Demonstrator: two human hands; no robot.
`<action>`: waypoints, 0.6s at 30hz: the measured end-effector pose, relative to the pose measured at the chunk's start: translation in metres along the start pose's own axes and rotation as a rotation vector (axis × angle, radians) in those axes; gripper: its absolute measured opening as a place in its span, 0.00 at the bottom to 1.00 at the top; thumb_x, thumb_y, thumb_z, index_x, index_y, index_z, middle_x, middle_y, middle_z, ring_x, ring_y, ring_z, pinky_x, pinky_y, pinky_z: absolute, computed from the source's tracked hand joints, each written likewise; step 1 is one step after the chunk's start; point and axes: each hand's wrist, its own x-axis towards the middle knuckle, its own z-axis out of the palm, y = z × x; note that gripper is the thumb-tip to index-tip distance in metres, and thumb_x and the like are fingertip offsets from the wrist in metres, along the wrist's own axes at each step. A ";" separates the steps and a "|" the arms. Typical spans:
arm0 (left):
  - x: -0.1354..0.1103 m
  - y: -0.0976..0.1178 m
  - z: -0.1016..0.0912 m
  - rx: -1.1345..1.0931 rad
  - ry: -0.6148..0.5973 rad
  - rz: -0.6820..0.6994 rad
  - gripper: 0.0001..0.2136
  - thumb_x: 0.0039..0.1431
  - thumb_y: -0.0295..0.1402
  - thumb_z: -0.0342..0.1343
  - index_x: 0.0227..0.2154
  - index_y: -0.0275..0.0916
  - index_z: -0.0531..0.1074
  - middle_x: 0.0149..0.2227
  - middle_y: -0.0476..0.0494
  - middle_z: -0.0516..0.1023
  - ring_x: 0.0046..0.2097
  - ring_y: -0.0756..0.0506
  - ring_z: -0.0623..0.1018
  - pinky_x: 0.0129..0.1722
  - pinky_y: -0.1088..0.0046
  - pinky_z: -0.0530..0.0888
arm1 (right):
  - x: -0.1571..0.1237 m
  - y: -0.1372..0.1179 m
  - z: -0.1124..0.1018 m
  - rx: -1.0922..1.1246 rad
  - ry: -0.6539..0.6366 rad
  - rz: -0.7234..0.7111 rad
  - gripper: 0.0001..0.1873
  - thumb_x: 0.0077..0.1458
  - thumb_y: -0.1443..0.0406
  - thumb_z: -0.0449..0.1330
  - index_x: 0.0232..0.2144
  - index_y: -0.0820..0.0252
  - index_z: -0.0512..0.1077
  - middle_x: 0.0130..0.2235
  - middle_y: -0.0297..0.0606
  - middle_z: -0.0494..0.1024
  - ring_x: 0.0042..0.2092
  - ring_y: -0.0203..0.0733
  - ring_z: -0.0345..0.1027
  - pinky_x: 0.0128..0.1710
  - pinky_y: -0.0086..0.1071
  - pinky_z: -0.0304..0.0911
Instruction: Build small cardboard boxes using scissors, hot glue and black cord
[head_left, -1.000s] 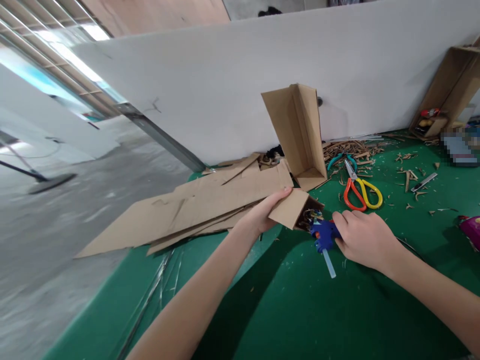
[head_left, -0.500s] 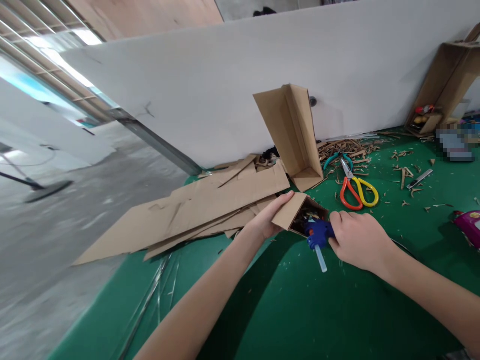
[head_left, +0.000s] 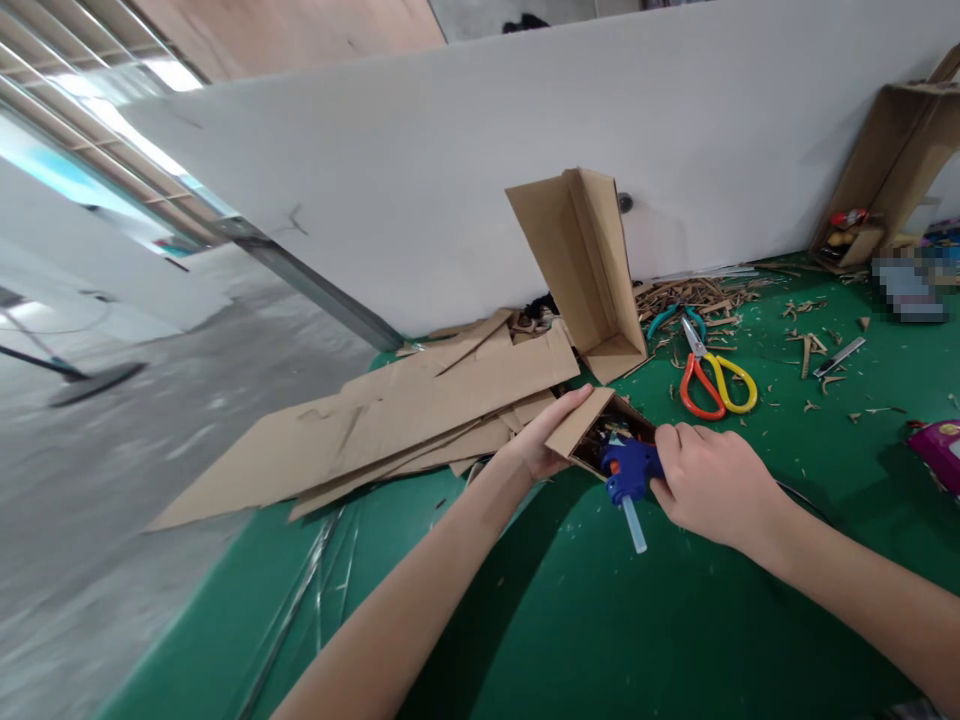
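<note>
My left hand (head_left: 544, 440) grips the flap of a small open cardboard box (head_left: 581, 422) lying on the green table (head_left: 585, 620). Small dark bits show inside the box. My right hand (head_left: 712, 482) is closed around a blue hot glue gun (head_left: 624, 470), its nose pointing into the box mouth. A clear glue stick (head_left: 634, 525) pokes out of the gun's back end toward me.
Flat cardboard sheets (head_left: 390, 420) lie piled left of the box, over the table edge. A folded cardboard piece (head_left: 581, 265) leans on the white wall. Orange-and-yellow scissors (head_left: 709, 380), teal pliers (head_left: 670, 317), cardboard scraps and a utility knife (head_left: 838, 358) lie right; a cardboard box (head_left: 885, 180) stands far right.
The glue gun has moved a little left and further into the box mouth with my right hand. My left hand keeps its hold on the flap.
</note>
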 end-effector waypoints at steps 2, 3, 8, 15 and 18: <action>0.001 -0.001 -0.001 -0.014 -0.022 -0.008 0.28 0.58 0.51 0.57 0.54 0.34 0.72 0.43 0.36 0.83 0.44 0.37 0.81 0.44 0.64 0.75 | 0.000 -0.001 0.000 -0.008 0.002 0.001 0.08 0.56 0.64 0.58 0.37 0.64 0.69 0.32 0.43 0.78 0.32 0.44 0.74 0.22 0.33 0.49; 0.001 -0.001 -0.002 -0.023 -0.035 -0.011 0.28 0.59 0.50 0.56 0.54 0.34 0.72 0.44 0.36 0.82 0.44 0.37 0.81 0.45 0.64 0.74 | -0.001 -0.001 0.000 -0.011 0.010 0.000 0.07 0.56 0.64 0.58 0.36 0.64 0.69 0.32 0.43 0.78 0.31 0.44 0.74 0.22 0.33 0.48; 0.002 -0.002 -0.002 -0.038 -0.029 -0.055 0.28 0.60 0.52 0.52 0.52 0.33 0.73 0.43 0.35 0.83 0.45 0.36 0.81 0.47 0.62 0.74 | -0.002 0.001 0.002 -0.015 0.091 -0.025 0.08 0.54 0.65 0.58 0.36 0.64 0.70 0.31 0.43 0.77 0.30 0.43 0.73 0.22 0.33 0.45; 0.003 -0.003 -0.002 -0.038 -0.037 -0.054 0.28 0.60 0.52 0.52 0.52 0.32 0.74 0.41 0.36 0.84 0.44 0.37 0.81 0.47 0.62 0.74 | -0.003 0.000 0.002 -0.022 0.136 -0.017 0.08 0.53 0.64 0.58 0.33 0.65 0.71 0.28 0.43 0.76 0.28 0.42 0.70 0.22 0.32 0.43; 0.002 -0.003 -0.001 -0.036 -0.002 -0.067 0.27 0.58 0.53 0.55 0.48 0.33 0.76 0.39 0.37 0.83 0.44 0.37 0.81 0.47 0.61 0.74 | -0.004 0.001 -0.003 -0.028 0.131 -0.014 0.09 0.53 0.65 0.57 0.35 0.66 0.72 0.30 0.44 0.77 0.29 0.42 0.70 0.22 0.33 0.43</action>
